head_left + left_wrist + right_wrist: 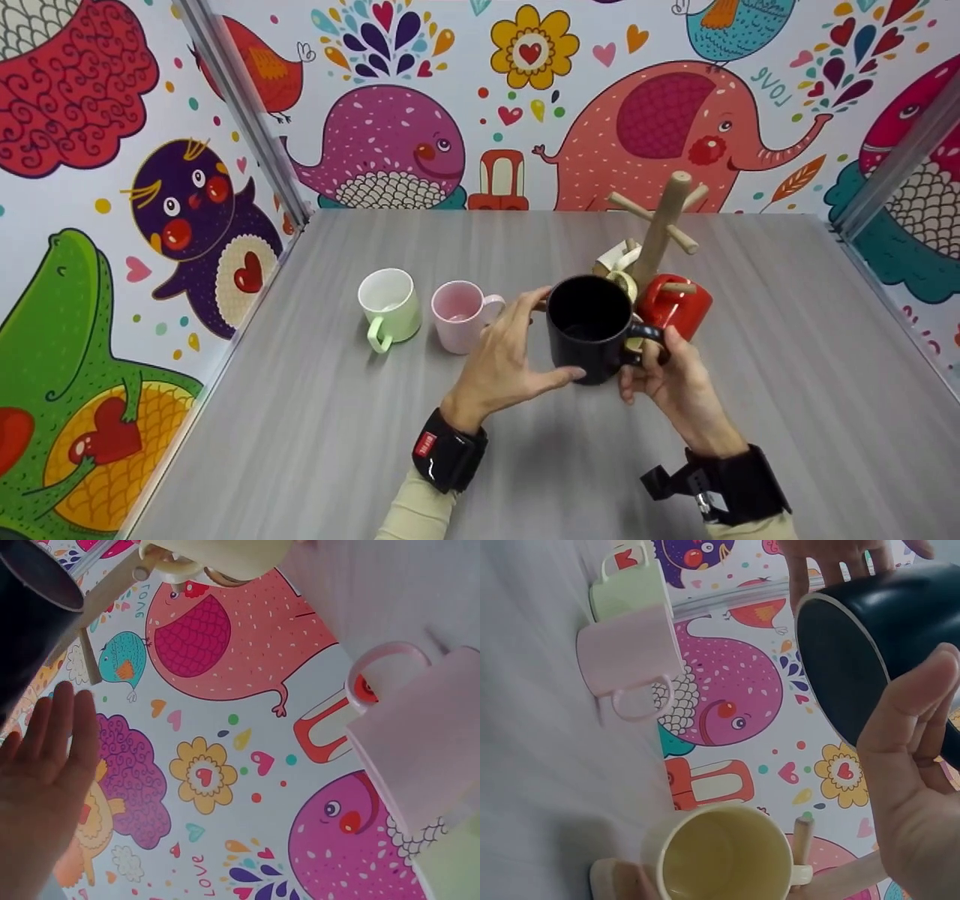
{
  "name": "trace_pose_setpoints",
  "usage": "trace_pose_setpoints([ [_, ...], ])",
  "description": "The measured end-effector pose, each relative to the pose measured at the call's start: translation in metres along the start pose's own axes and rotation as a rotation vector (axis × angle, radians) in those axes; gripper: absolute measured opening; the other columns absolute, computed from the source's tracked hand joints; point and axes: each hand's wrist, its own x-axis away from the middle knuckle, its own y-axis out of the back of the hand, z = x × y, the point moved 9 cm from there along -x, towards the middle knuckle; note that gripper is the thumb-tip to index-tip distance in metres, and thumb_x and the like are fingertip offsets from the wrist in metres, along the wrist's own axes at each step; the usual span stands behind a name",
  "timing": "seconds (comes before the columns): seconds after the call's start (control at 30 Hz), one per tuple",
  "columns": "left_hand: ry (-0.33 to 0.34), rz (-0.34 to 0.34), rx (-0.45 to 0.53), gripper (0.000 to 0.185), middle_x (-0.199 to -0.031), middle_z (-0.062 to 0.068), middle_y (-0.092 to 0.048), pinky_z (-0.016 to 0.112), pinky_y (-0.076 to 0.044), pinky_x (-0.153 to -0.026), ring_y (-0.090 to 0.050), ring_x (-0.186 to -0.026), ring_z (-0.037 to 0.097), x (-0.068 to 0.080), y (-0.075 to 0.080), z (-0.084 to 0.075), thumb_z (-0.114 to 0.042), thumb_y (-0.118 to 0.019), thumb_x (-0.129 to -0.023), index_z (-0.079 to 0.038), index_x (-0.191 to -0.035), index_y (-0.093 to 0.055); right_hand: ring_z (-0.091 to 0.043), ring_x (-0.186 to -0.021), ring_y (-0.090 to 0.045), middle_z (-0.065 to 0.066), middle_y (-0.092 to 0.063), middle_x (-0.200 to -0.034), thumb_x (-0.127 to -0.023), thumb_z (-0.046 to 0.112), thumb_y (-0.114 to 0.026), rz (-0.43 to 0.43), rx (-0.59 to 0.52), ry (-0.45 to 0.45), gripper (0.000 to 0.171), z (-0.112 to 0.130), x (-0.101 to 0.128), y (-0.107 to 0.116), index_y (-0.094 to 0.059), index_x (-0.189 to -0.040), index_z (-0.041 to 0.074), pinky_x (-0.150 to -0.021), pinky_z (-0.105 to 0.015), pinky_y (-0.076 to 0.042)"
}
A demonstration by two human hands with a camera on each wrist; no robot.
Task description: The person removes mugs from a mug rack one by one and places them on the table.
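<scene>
My right hand point(679, 382) grips the handle of a black mug point(589, 349), which is held upright above the table with its mouth facing up. Beside the mug's left side is my left hand point(499, 360), its fingers straight and thumb spread; the thumb tip overlaps the lower mug in the head view. Behind the mug stands a wooden mug tree point(661, 232) with bare upper pegs. A red mug point(688, 311) sits tilted at its right. A cream-yellow mug point(727, 859) is at the tree too, mostly hidden by the black mug in the head view.
A pink mug point(457, 330) stands upright on the grey table point(300, 420), close to my left hand. Left of it is a light green mug point(397, 315). A white mug point(619, 255) shows partly behind the tree. Patterned panels point(510, 127) border the table.
</scene>
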Motion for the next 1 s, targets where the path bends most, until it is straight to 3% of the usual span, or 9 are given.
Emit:
trace_pose_setpoints([
  [0.17,0.005,0.039,0.016,0.096,-0.139,0.015,-0.057,0.037,-0.047,-0.102,-0.057,-0.125,0.023,0.002,-0.003,0.000,-0.040,-0.090,-0.074,0.004,-0.144,-0.043,-0.019,-0.073,-0.065,-0.006,-0.069,-0.083,-0.113,0.035,-0.024,0.021,-0.014,-0.036,0.049,-0.008,0.003,-0.004,-0.044,-0.078,0.005,-0.066,-0.030,-0.053],
  [0.5,0.069,0.047,0.014,0.108,-0.146,0.018,-0.052,0.042,-0.047,-0.103,-0.058,-0.126,0.026,0.003,-0.003,0.000,-0.043,-0.093,-0.069,0.007,-0.147,-0.038,-0.017,-0.074,-0.065,-0.004,-0.068,-0.085,-0.112,0.037,-0.025,0.013,-0.040,-0.078,0.048,-0.016,0.004,-0.006,-0.044,-0.080,0.007,-0.065,-0.030,-0.052],
  [1.0,0.024,0.043,0.062,0.095,-0.132,0.013,-0.062,0.033,-0.049,-0.099,-0.063,-0.116,0.020,0.001,-0.006,0.001,-0.037,-0.093,-0.071,0.004,-0.141,-0.042,-0.016,-0.074,-0.065,-0.004,-0.068,-0.085,-0.112,0.037,-0.027,0.019,-0.047,-0.076,0.046,-0.021,0.003,-0.007,-0.038,-0.080,0.006,-0.065,-0.030,-0.052],
])
